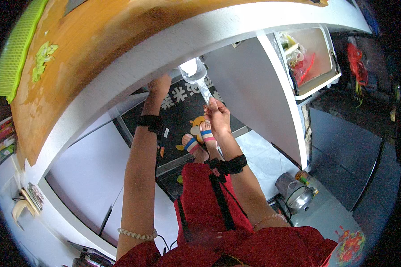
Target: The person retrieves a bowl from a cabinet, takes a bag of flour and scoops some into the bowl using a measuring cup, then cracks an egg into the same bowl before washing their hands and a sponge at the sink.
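Note:
My right hand (218, 115) is closed around the handle of a pale plastic scoop (204, 88). White material (189, 67) fills the scoop's bowl, which lies just below the edge of the counter. To its left, my left hand (160, 84) reaches under that same edge; its fingers are largely hidden, so what it touches cannot be told. The open cabinet door (254, 86) stands to the right of the scoop. Beneath both hands is a dark floor mat (173, 116) with pale characters and a yellow cartoon figure.
Above the hands runs the counter's thick white edge (120, 66). A wet wooden board (97, 30) bears green leaf scraps (43, 60) and a green plastic basket (18, 50). At right are a bin holding plastic bags (317, 70) and a metal-lidded appliance (299, 198).

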